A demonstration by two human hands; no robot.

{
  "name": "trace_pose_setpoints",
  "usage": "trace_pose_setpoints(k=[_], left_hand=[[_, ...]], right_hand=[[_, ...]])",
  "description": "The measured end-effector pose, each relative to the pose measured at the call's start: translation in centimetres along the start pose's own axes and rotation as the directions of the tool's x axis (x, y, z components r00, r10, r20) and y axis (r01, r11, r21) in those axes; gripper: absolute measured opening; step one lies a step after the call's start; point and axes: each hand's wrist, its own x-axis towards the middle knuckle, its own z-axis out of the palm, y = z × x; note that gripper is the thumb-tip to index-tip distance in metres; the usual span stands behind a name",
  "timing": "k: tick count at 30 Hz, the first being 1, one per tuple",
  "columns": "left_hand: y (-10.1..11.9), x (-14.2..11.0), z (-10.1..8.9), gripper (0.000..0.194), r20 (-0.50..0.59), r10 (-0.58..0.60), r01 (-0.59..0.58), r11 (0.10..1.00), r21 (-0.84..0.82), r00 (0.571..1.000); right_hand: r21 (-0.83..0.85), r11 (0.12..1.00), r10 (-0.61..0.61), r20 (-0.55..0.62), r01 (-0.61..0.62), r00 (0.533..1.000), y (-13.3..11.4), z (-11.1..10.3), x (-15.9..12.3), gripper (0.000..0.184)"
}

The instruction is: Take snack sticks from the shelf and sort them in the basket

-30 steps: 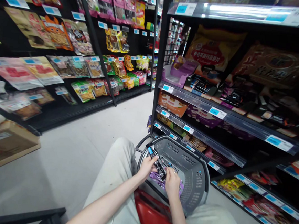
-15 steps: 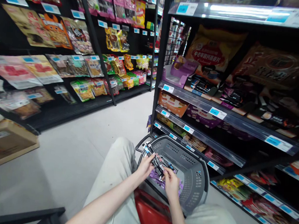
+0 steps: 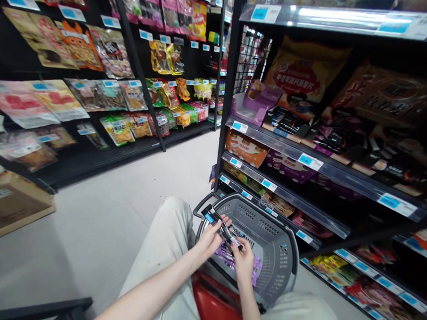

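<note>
Both my hands hold a bunch of slim dark snack packets (image 3: 219,223) with blue ends over a grey shopping basket (image 3: 281,244). My left hand (image 3: 211,239) is closed round the packets' left part. My right hand (image 3: 243,261) pinches their right end between thumb and fingers. Purple packets (image 3: 224,256) lie in the basket under my hands. The basket sits on the floor between my knees, in front of the lowest shelves.
A black shelf unit (image 3: 324,164) with snack boxes and blue price tags stands at right, close to the basket. Another rack of hanging snack bags (image 3: 93,86) lines the left. A cardboard box (image 3: 6,208) sits at left. A red object (image 3: 217,303) lies under my arms.
The packets have shifted slightly upward and tilted in my hands; my right hand moved a little along them. The basket has stayed put.
</note>
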Motion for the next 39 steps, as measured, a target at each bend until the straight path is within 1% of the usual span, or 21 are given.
trace_pose_setpoints(k=[3,6,8,9,11,13,14,16,18,20,22,25,27,29,31,33,34,36,37,38,39], left_hand=[[-0.2,-0.5,0.4,0.025,0.050,-0.084,0.084,0.996,0.006,0.995],[-0.1,-0.7,0.5,0.028,0.091,-0.132,0.130,0.991,0.023,0.987],[0.0,-0.7,0.3,0.024,0.106,-0.133,0.130,0.991,0.033,0.985],[0.1,-0.7,0.1,0.021,0.093,-0.123,0.120,0.992,0.042,0.988],[0.4,-0.5,-0.3,0.015,0.022,-0.072,0.070,0.994,0.085,0.997],[0.6,-0.4,-0.6,0.016,-0.046,0.000,0.008,0.986,0.168,0.999],[0.7,-0.4,-0.7,0.018,-0.056,0.032,-0.019,0.976,0.217,0.998],[0.8,-0.5,-0.7,0.021,-0.035,0.081,-0.067,0.949,0.309,0.996],[1.0,-0.7,-0.5,0.024,0.012,0.096,-0.093,0.918,0.385,0.995],[1.3,-0.9,-0.3,0.029,0.083,0.022,-0.060,0.876,0.479,0.996],[1.7,-1.2,-0.1,0.036,0.161,-0.151,0.018,0.783,0.622,0.975],[1.9,-2.0,0.2,0.042,0.202,-0.422,0.078,0.560,0.825,0.884],[1.7,-2.6,0.5,0.037,0.201,-0.515,0.062,0.449,0.891,0.833],[1.5,-2.9,0.7,0.034,0.189,-0.547,0.042,0.382,0.923,0.816],[1.2,-3.0,0.8,0.033,0.170,-0.550,0.035,0.342,0.939,0.817],[1.1,-2.9,0.6,0.032,0.136,-0.585,0.074,0.320,0.945,0.799],[0.9,-2.9,0.5,0.032,0.120,-0.616,0.098,0.308,0.946,0.778],[0.6,-2.9,0.2,0.033,0.109,-0.672,0.114,0.280,0.953,0.732],[0.4,-2.9,0.1,0.034,0.119,-0.679,0.101,0.274,0.956,0.724],[0.1,-3.1,0.0,0.034,0.137,-0.667,0.078,0.281,0.956,0.733],[-0.3,-3.2,0.1,0.033,0.159,-0.636,0.053,0.301,0.952,0.755]], right_hand=[[0.137,0.987,0.095,-0.039,-0.089,0.995,0.6,-0.3,0.7,0.030],[0.217,0.973,0.095,-0.047,-0.082,0.994,0.6,-0.9,1.2,0.026],[0.207,0.977,0.071,-0.073,-0.054,0.995,0.4,-1.5,1.3,0.023],[0.173,0.984,0.049,-0.099,-0.031,0.994,0.3,-1.9,1.4,0.022],[0.105,0.994,0.008,-0.147,0.008,0.989,0.2,-2.5,1.5,0.019],[0.118,0.993,0.007,-0.169,0.013,0.986,0.1,-3.1,1.6,0.019],[0.156,0.988,0.024,-0.174,0.003,0.985,0.1,-3.3,1.7,0.020],[0.232,0.973,0.060,-0.191,-0.015,0.980,0.1,-3.6,1.8,0.022],[0.237,0.971,0.064,-0.224,-0.009,0.973,0.0,-4.1,2.1,0.026],[0.200,0.980,0.046,-0.257,0.007,0.965,-0.1,-4.9,2.4,0.032],[0.173,0.985,0.034,-0.261,0.012,0.965,-0.2,-5.9,2.7,0.036],[0.158,0.987,0.049,-0.197,-0.017,0.979,-0.5,-7.4,2.9,0.040],[0.166,0.986,0.061,-0.161,-0.034,0.985,-0.7,-7.9,2.8,0.042],[0.227,0.973,0.076,-0.138,-0.043,0.988,-1.0,-7.7,2.6,0.040],[0.322,0.946,0.095,-0.120,-0.051,0.988,-1.2,-7.1,2.4,0.034],[0.374,0.926,0.105,-0.118,-0.054,0.988,-1.3,-6.5,2.2,0.027],[0.358,0.933,0.098,-0.128,-0.046,0.987,-1.3,-6.2,2.1,0.025],[0.249,0.968,0.060,-0.146,-0.022,0.987,-1.3,-5.8,2.0,0.022],[0.179,0.984,0.034,-0.141,-0.008,0.989,-1.3,-5.6,2.0,0.020],[0.118,0.993,0.011,-0.126,0.004,0.992,-1.3,-5.5,1.9,0.020],[0.075,0.997,-0.004,-0.103,0.012,0.995,-1.3,-5.4,1.9,0.020]])
